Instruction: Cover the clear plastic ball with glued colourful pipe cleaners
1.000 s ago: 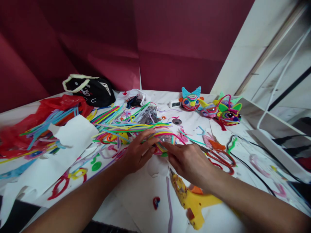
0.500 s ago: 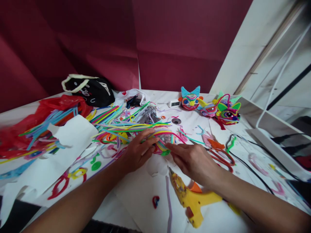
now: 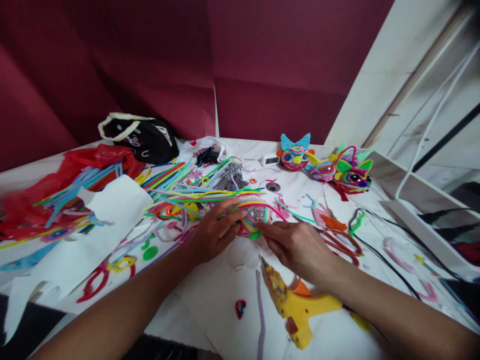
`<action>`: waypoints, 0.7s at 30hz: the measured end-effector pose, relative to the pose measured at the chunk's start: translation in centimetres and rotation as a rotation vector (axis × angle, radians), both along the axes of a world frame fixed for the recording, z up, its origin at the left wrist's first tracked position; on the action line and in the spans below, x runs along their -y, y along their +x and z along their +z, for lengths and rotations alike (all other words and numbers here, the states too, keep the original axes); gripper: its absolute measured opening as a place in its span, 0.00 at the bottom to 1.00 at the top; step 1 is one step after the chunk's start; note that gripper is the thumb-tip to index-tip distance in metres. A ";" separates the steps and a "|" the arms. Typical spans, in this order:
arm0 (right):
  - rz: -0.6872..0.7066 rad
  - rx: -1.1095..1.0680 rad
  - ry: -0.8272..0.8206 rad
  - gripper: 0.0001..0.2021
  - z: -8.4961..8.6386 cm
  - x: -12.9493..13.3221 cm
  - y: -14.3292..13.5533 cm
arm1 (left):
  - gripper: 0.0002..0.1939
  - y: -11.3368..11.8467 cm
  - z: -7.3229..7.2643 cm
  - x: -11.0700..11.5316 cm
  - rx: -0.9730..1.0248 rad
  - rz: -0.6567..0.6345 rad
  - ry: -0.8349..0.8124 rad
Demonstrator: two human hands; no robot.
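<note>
A clear round ball (image 3: 256,214) wrapped with colourful pipe cleaners lies between my hands at the middle of the table. My left hand (image 3: 218,229) holds its left side, fingers curved over the coloured strips. At its lower right edge, the fingertips of my right hand (image 3: 294,245) pinch the rim near a green piece (image 3: 255,235). A pink strip (image 3: 275,209) sticks out from the ball to the right. The yellow glue gun (image 3: 300,310) lies below my right hand. Orange-handled scissors (image 3: 343,243) rest just right of that hand.
Pipe cleaners (image 3: 172,177) and a red plastic bag (image 3: 93,155) spread over the left side. White torn paper (image 3: 116,205) lies before them. At the back stand a black bag (image 3: 159,145), a small white timer (image 3: 270,160) and finished decorated balls (image 3: 296,159). A black cable (image 3: 390,270) runs at right.
</note>
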State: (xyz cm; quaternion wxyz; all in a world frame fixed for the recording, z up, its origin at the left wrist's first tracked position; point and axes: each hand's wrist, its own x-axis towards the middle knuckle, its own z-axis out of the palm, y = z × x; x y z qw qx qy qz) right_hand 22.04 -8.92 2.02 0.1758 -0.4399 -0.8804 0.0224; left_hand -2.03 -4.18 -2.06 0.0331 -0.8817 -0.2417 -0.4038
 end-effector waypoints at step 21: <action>0.063 -0.144 -0.080 0.20 0.1 0.1 0.6 | 0.18 0.3 -0.8 -0.2 0.051 0.010 0.000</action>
